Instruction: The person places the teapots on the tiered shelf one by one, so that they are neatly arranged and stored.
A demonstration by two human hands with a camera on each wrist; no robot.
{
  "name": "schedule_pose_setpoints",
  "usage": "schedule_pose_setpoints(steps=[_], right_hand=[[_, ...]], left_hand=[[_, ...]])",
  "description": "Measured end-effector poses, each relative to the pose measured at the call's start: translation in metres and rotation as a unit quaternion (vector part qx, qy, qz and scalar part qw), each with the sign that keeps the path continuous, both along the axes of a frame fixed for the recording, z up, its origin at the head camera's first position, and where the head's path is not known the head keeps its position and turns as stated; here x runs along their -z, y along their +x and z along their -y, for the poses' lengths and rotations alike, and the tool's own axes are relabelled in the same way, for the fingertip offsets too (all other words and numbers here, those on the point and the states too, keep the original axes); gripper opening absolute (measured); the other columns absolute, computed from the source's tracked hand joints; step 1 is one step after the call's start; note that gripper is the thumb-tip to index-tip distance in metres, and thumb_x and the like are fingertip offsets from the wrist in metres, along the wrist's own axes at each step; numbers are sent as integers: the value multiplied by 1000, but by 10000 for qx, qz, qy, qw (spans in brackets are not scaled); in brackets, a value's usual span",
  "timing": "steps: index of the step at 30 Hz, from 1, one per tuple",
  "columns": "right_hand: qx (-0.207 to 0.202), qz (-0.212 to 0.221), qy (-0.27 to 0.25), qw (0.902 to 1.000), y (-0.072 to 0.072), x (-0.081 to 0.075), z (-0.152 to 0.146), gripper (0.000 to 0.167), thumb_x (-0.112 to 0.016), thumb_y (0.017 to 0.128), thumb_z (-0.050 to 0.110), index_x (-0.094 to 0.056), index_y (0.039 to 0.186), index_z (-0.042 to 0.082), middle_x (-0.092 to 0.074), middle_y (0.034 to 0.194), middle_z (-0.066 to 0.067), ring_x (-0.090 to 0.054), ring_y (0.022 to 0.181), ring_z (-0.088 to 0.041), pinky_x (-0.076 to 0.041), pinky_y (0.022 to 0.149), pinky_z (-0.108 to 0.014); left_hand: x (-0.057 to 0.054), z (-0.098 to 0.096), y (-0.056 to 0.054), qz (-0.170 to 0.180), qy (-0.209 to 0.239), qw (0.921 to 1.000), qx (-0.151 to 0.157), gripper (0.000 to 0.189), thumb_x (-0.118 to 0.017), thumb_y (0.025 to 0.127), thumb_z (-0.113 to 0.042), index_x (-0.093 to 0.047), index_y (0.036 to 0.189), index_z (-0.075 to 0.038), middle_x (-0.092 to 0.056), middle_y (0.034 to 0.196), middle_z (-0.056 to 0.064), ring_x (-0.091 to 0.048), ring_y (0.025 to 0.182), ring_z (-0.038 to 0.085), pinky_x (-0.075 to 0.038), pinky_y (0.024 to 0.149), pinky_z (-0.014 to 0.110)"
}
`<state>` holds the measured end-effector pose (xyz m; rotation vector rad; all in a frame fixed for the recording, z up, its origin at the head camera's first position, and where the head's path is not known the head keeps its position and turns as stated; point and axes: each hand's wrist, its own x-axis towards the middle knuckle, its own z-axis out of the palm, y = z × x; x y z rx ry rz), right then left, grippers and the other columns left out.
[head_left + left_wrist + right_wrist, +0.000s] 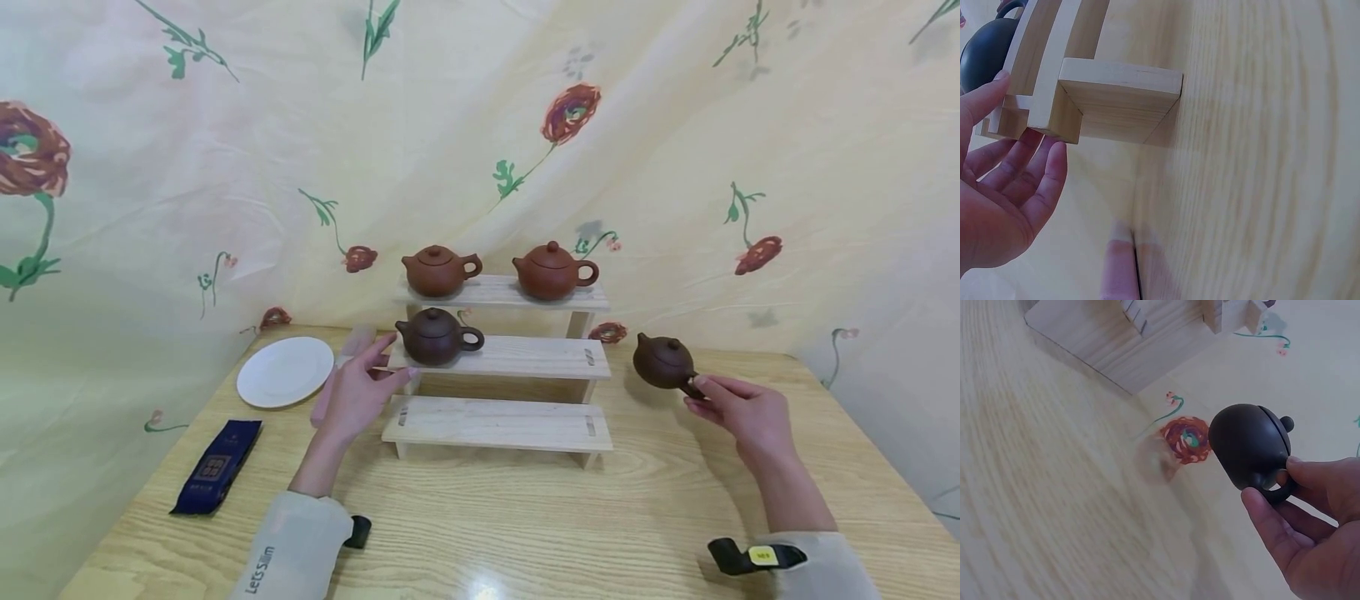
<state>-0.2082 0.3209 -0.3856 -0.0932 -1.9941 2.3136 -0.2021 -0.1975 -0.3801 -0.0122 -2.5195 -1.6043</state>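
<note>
In the head view, my right hand (756, 417) pinches the handle of a dark brown teapot (662, 362) between thumb and fingers, in the air right of a stepped wooden rack (495, 421). The right wrist view shows the teapot (1249, 444) tilted, its lid on. My left hand (358, 393) is at the left end of the rack's middle shelf, thumb at the front edge, fingers loosely bent past the end. Beside these fingers, a second dark teapot (433, 337) sits on that shelf; part of it (985, 56) shows in the left wrist view.
Two reddish-brown teapots, one at left (435, 272) and one at right (550, 273), stand on the top shelf. Left of the rack are a white plate (285, 372), a dark blue packet (219, 467) and a pinkish strip (324, 398). A flowered cloth (480, 150) hangs behind the table.
</note>
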Motion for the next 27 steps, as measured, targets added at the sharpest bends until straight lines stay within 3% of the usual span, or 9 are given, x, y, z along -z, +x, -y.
schedule_pose_setpoints(steps=[7,17,27], right_hand=[[-297,-289,-120,9991,2,-9,2,24,-66,101,-4,-85,94,9,-82,88,-2,-80,75,-16,-63,72,-29],[-595,-274,69,9978,7,-25,9,23,-67,101,-3,-85,98,10,-82,92,-2,-81,79,-16,-63,74,-29],[-785,-363,229,9960,11,-30,14,22,-66,101,-4,-85,99,8,-82,93,-1,-80,80,-15,-63,74,-29]], left_hand=[[0,1,-1,23,8,10000,8,70,-81,95,-28,-52,157,-14,-65,137,23,-72,113,34,-57,77,24],[0,1,0,27,42,10000,33,71,-81,95,-28,-51,158,-14,-64,138,23,-72,114,35,-58,78,25],[1,1,-1,23,74,10000,38,71,-81,95,-27,-51,158,-14,-65,136,22,-72,113,34,-57,76,23]])
